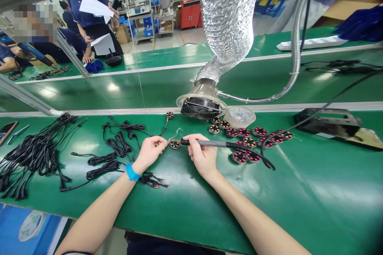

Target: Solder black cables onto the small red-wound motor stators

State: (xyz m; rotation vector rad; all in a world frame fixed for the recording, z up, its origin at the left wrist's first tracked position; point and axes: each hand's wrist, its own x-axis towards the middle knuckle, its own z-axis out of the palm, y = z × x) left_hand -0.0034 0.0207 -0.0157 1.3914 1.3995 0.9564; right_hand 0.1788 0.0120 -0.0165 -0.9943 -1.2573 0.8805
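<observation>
My right hand (204, 156) is closed around a soldering iron (220, 144), whose tip points left at a small round copper-wound motor coil (174, 146) on the green bench. My left hand (151, 152), with a blue band (132, 171) at the wrist, pinches at the coil's left edge; what lies between the fingertips is too small to make out. A thin pale strand curves up just behind this coil. Another round coil (169, 115), with a black cable attached, lies farther back. Coiled black cables (118, 147) spread left of my left hand, and stripped cable ends (155, 181) lie below it.
Several round coils (239, 157) sit right of the iron by a tape roll (241, 116). A fan hood (200, 105) on a foil duct hangs over the bench. A cable bundle (37, 147) lies left, a black metal stand (326, 121) right. Co-workers (92, 16) are beyond.
</observation>
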